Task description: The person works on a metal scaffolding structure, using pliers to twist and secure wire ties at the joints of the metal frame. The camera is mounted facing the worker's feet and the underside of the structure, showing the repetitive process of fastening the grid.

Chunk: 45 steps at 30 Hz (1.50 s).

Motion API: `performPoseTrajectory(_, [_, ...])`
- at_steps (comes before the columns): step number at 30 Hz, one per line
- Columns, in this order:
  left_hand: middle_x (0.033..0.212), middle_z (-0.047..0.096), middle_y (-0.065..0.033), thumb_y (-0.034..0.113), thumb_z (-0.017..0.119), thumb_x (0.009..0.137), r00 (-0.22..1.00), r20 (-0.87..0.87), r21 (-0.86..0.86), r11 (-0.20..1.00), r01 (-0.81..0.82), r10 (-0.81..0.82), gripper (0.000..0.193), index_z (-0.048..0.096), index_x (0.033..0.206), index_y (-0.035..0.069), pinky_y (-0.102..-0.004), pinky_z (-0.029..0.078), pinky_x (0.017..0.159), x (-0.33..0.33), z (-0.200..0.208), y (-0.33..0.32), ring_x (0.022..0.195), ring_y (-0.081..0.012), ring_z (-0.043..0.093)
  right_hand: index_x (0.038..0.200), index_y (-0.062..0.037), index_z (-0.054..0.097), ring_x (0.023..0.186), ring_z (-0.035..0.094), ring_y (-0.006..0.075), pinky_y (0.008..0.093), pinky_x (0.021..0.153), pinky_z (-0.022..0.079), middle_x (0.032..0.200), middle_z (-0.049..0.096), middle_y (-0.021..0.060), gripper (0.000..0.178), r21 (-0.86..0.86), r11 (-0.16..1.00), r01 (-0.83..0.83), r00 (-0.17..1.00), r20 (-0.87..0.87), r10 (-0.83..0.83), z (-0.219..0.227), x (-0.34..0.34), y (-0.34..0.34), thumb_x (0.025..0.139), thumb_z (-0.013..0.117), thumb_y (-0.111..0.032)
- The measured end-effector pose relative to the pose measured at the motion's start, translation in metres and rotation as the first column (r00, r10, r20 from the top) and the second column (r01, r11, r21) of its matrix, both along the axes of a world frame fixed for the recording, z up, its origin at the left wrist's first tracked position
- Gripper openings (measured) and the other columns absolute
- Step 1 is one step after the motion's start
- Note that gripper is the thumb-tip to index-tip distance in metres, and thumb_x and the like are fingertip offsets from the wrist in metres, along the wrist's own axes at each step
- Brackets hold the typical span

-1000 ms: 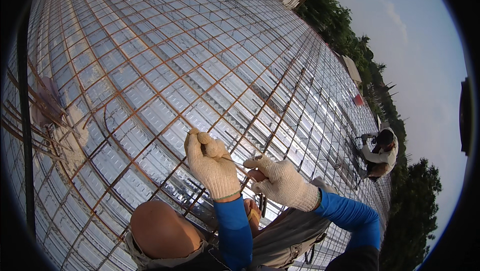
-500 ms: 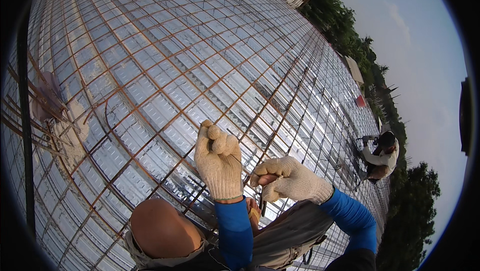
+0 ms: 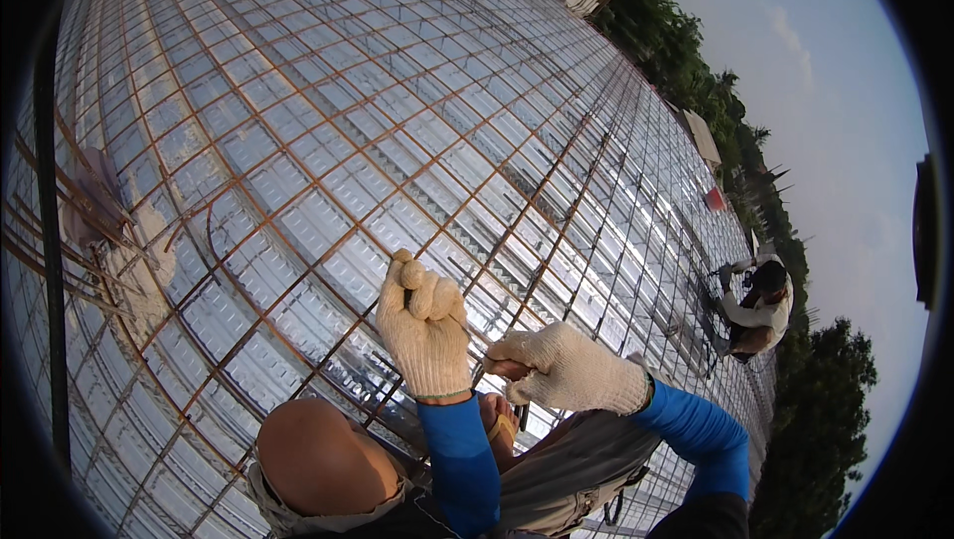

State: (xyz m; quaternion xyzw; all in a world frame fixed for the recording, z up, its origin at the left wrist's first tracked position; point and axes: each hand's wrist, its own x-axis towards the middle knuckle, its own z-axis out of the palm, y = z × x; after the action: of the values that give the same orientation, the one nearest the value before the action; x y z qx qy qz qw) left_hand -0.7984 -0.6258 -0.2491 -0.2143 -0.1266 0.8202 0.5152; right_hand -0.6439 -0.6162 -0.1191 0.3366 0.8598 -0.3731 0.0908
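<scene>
Both my hands wear off-white knitted gloves and are raised above a mesh of rusty reinforcing bars (image 3: 316,267). My left hand (image 3: 422,328) is closed, with thumb and fingers pressed together and the wrist upright. Whatever it may pinch is too small to make out. Close beside it on the right, my right hand (image 3: 566,370) is curled into a fist, back of the hand upward. A brownish bit shows at its curled fingers, either a bare fingertip or a handle; I cannot tell which. Below that fist a thin dark piece shows, its connection to the hand unclear.
Under the mesh lies shiny ribbed metal decking (image 3: 263,251). My bent knee (image 3: 323,455) and sandalled foot (image 3: 504,425) are close below my hands. Bar ends (image 3: 75,186) stick up at the left, by a dark pole (image 3: 50,241). A co-worker (image 3: 763,306) crouches far right.
My left hand has shifted slightly left and down. The right hand has moved a little left and turned, so its back shows more. The co-worker has barely moved.
</scene>
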Motion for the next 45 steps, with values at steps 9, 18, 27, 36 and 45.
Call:
performPoseTrajectory(9, [0.073, 0.059, -0.001, 0.016, 0.052, 0.114, 0.996, 0.018, -0.044, 0.996, -0.084, 0.085, 0.018, 0.063, 0.112, 0.001, -0.0251, 0.03, 0.044, 0.003, 0.014, 0.003, 0.047, -0.0062, 0.035, 0.116, 0.0033, 0.071, 0.078, 0.064, 0.0094, 0.0292, 0.071, 0.057, 0.086, 0.065, 0.0047, 0.029, -0.069, 0.851, 0.52, 0.821, -0.237, -0.52, -0.014, 0.006, -0.001, 0.089, 0.08, -0.005])
performPoseTrajectory(18, [0.071, 0.055, -0.0006, 0.015, 0.053, 0.113, 0.999, -0.011, -0.074, 0.996, -0.045, 0.044, 0.019, 0.065, 0.111, 0.0, -0.0259, 0.029, 0.044, 0.005, -0.005, -0.001, 0.046, -0.0077, 0.035, 0.123, 0.003, 0.074, 0.08, 0.07, 0.0133, 0.0316, 0.072, 0.06, 0.101, 0.076, 0.0087, 0.038, -0.205, 0.961, 0.184, 0.982, 0.083, -0.171, -0.003, -0.002, 0.004, 0.086, 0.076, -0.002])
performPoseTrajectory(27, [0.069, 0.054, -0.0007, 0.014, 0.054, 0.112, 0.988, 0.047, 0.027, 0.988, -0.151, 0.15, 0.018, 0.065, 0.108, 0.001, -0.0254, 0.031, 0.045, -0.008, 0.011, -0.005, 0.046, -0.0079, 0.035, 0.116, 0.0063, 0.065, 0.068, 0.058, 0.0043, 0.0221, 0.058, 0.049, 0.09, 0.069, 0.0053, 0.025, -0.594, 0.511, 0.621, 0.663, 0.052, -0.746, -0.017, 0.001, 0.007, 0.093, 0.064, -0.005])
performPoseTrajectory(36, [0.076, 0.061, -0.0013, 0.014, 0.058, 0.11, 0.99, -0.061, -0.072, 0.988, -0.135, 0.131, 0.016, 0.066, 0.111, 0.0, -0.0253, 0.032, 0.046, -0.011, -0.009, -0.006, 0.051, -0.008, 0.037, 0.124, -0.001, 0.069, 0.086, 0.08, 0.0227, 0.0362, 0.076, 0.062, 0.097, 0.078, 0.0156, 0.035, -0.04, 0.995, 0.088, 0.996, 0.016, -0.087, -0.021, 0.0, -0.006, 0.091, 0.076, -0.009])
performPoseTrajectory(45, [0.074, 0.052, 0.0017, 0.01, 0.059, 0.107, 0.99, 0.024, -0.106, 0.985, -0.139, 0.142, 0.009, 0.061, 0.111, 0.002, -0.0245, 0.031, 0.045, -0.02, -0.028, -0.005, 0.051, -0.0071, 0.032, 0.13, -0.0012, 0.071, 0.081, 0.079, 0.03, 0.0387, 0.071, 0.063, 0.09, 0.078, 0.0137, 0.044, 0.248, 0.948, -0.201, 0.976, 0.139, 0.17, -0.002, 0.0, -0.007, 0.09, 0.082, -0.019])
